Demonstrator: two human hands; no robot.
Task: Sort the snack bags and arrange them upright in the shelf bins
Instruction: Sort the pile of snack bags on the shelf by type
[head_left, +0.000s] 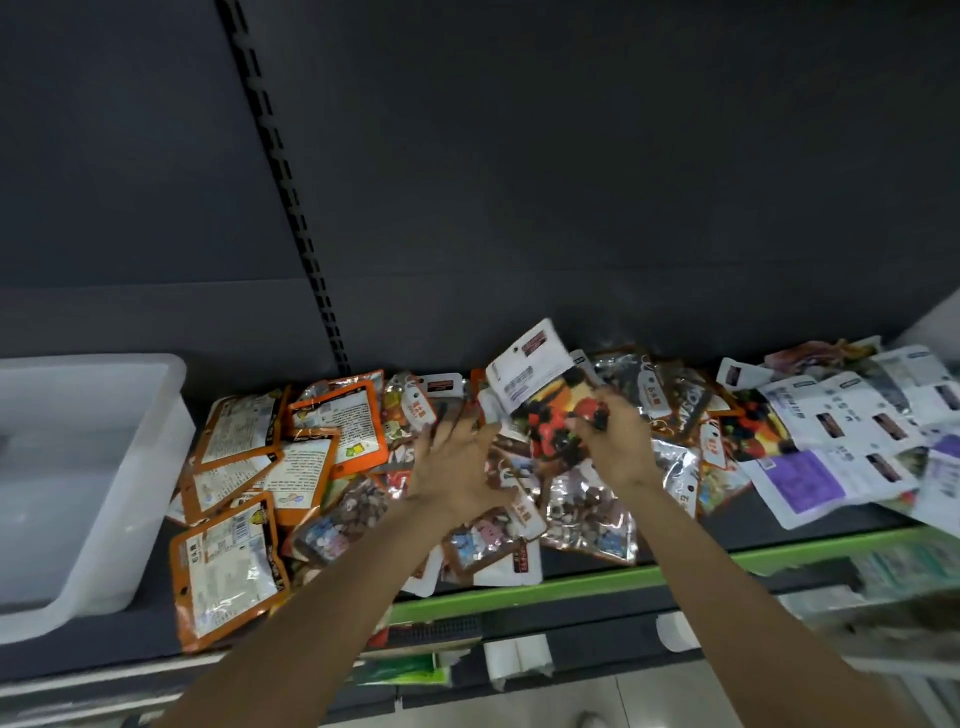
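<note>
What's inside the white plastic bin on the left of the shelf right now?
The white plastic bin shows only its bare pale floor and walls; no snack bags stand in it. Its left part is cut off by the frame edge, so that portion cannot be checked.

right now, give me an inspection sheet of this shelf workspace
surface: dark shelf with a green front edge, mostly covered by bags
job's things: orange-edged bags lie flat at left; clear bags in the middle; white and purple bags at right; translucent bin at far left holds no bags
clutter: bags overlap loosely, none upright
grippers: right hand holds a fruit-print bag tilted above the pile; left hand, fingers spread, rests on the pile
cables: nothing seen
surroundings: dark back panel with a slotted upright; lower shelf blurred
</note>
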